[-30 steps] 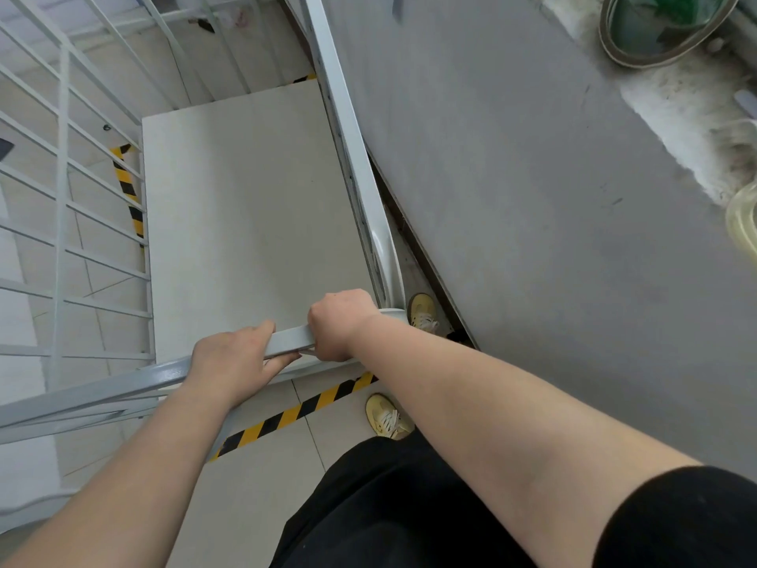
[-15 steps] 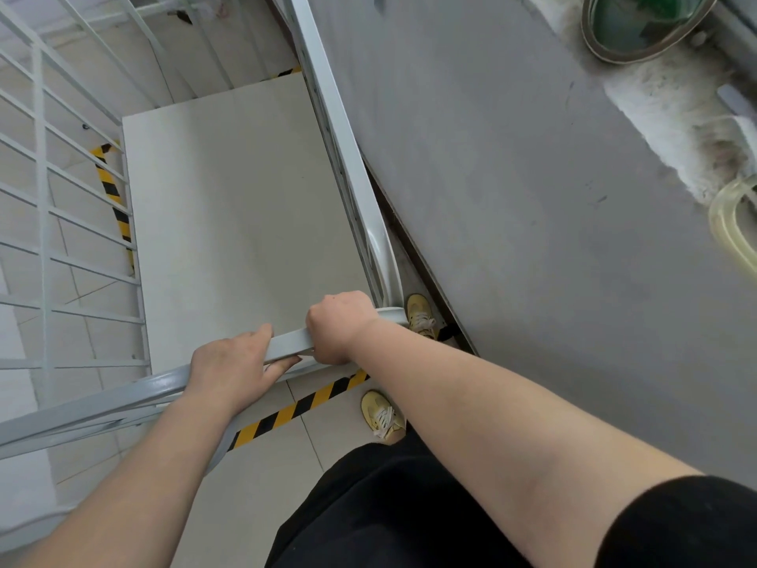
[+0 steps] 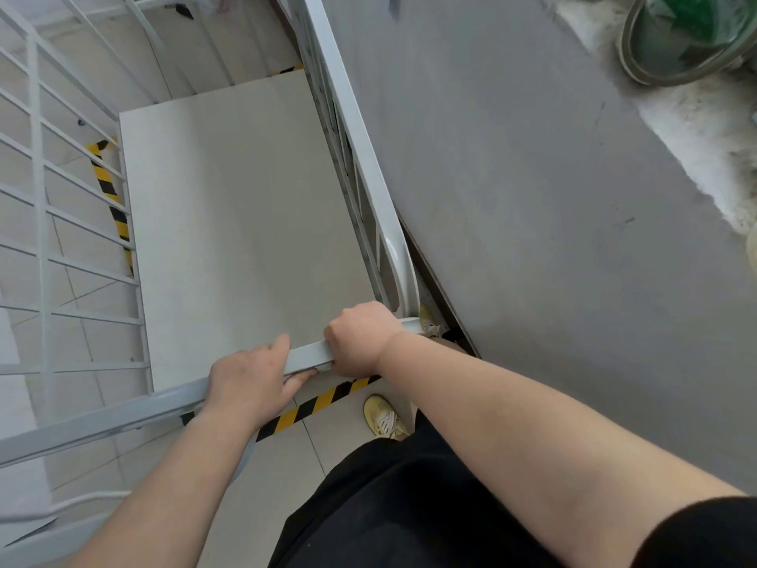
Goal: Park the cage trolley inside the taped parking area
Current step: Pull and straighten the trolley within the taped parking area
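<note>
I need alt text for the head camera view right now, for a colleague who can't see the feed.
Seen from above, both hands, left hand and right hand, grip the near top rail of a white cage trolley close beside a grey wall. Yellow-and-black floor tape runs under the rail by the person's yellow shoe, with another strip past the trolley's left side.

Grey wall [image 3: 532, 198] on the right, smooth across most of its face, rough and whitish along its upper right part. Round metal basin [image 3: 688, 38] with green contents at the top right corner, partly cut by the frame edge. Pale tiled floor [image 3: 286, 477] below. Yellow shoe [image 3: 383, 418] on the tiles near the bottom centre, a second one [image 3: 428, 321] just beside the wall's dark base strip [image 3: 442, 297]. Black garment [image 3: 389, 506] at the bottom.
</note>
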`<action>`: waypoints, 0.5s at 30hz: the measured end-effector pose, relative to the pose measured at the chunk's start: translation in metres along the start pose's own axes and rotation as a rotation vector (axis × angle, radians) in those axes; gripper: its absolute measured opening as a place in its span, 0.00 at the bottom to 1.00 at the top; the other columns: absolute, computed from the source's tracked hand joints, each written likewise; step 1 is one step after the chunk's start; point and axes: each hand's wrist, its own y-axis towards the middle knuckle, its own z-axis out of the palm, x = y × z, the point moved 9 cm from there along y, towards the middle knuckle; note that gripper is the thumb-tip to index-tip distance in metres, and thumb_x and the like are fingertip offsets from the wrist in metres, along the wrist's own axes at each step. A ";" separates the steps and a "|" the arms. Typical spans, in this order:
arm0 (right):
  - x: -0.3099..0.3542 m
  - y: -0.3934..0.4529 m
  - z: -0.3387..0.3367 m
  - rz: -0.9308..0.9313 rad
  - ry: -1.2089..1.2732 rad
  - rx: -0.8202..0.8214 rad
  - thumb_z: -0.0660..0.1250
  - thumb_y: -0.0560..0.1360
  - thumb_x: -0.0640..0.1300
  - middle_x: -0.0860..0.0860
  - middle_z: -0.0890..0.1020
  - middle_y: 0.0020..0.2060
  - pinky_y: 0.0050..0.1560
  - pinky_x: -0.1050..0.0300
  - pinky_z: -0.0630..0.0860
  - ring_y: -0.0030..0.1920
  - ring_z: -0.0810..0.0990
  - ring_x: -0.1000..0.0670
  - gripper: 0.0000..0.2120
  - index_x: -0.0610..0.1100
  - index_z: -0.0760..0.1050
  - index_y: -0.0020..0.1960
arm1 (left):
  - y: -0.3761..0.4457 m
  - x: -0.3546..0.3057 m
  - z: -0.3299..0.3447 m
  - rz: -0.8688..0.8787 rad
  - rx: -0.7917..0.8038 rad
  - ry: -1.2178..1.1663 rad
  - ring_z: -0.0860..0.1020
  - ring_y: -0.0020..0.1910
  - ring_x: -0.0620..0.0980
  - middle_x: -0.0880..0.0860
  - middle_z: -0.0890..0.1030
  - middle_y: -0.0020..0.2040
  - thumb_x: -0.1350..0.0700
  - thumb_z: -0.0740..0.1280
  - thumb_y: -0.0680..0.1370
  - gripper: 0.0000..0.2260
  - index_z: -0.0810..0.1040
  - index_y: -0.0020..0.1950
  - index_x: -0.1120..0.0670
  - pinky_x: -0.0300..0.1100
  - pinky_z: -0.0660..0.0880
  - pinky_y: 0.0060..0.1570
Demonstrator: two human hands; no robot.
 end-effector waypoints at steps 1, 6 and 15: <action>0.000 0.001 -0.001 0.000 -0.007 0.004 0.63 0.74 0.47 0.51 0.67 0.28 0.34 0.59 0.67 0.34 0.73 0.45 0.06 0.46 0.76 0.44 | 0.002 0.000 -0.002 0.003 0.001 0.001 0.82 0.45 0.54 0.49 0.82 0.47 0.34 0.53 0.76 0.20 0.61 0.45 0.51 0.41 0.64 0.31; -0.011 0.006 -0.008 0.022 -0.031 0.017 0.62 0.75 0.49 0.52 0.67 0.28 0.35 0.57 0.70 0.35 0.74 0.45 0.09 0.45 0.76 0.46 | 0.013 -0.005 -0.010 0.024 -0.014 0.012 0.81 0.44 0.53 0.50 0.81 0.47 0.34 0.52 0.76 0.19 0.59 0.45 0.51 0.42 0.69 0.34; -0.015 0.008 -0.006 0.020 -0.057 0.019 0.61 0.75 0.50 0.51 0.69 0.29 0.37 0.57 0.70 0.36 0.74 0.46 0.09 0.45 0.76 0.47 | 0.013 -0.006 -0.015 0.015 -0.013 -0.006 0.81 0.45 0.54 0.50 0.81 0.48 0.34 0.52 0.76 0.20 0.61 0.47 0.51 0.42 0.69 0.35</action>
